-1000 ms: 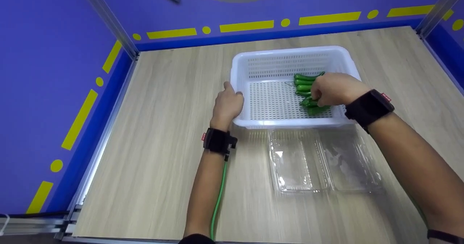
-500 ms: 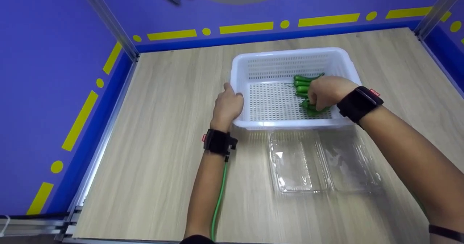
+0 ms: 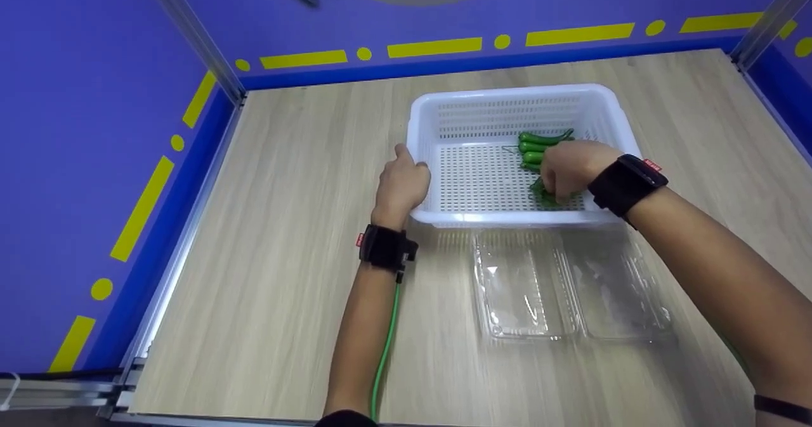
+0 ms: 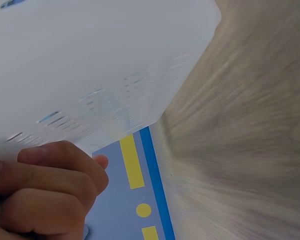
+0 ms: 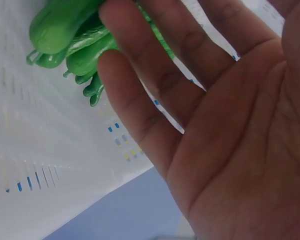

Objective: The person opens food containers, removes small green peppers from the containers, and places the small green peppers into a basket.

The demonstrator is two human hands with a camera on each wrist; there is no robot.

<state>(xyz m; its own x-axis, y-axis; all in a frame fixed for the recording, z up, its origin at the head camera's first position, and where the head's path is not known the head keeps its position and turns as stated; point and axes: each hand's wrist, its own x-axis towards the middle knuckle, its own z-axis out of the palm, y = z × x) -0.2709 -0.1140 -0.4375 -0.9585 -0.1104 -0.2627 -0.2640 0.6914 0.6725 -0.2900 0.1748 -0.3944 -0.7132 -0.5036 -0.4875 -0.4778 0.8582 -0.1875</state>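
Observation:
A white perforated plastic basket [image 3: 507, 217] stands on the wooden table, with several long glossy green peppers [image 3: 536, 148] lying in its right half. My right hand [image 3: 574, 167] reaches down into the basket over the nearer peppers. In the right wrist view, its palm [image 5: 235, 135] is bare and the visible fingers are loosely bent, while the index tip and thumb tip are out of frame. A darker green bunch [image 3: 541, 193] shows beside the fingertips. My left hand [image 3: 403, 183] holds the basket's left rim, its fingers [image 4: 55, 195] curled by the outer wall.
A clear plastic clamshell box [image 3: 526, 287] lies opened out just in front of the basket, its lid [image 3: 615, 294] to the right. Blue panels with yellow marks [image 3: 434, 47] border the table [image 3: 285, 256]. A green cable [image 3: 387, 351] runs along my left forearm.
My right hand has moved a little left and nearer me, lower over the front peppers, uncovering more of those at the back. My left hand and the basket have stayed in place.

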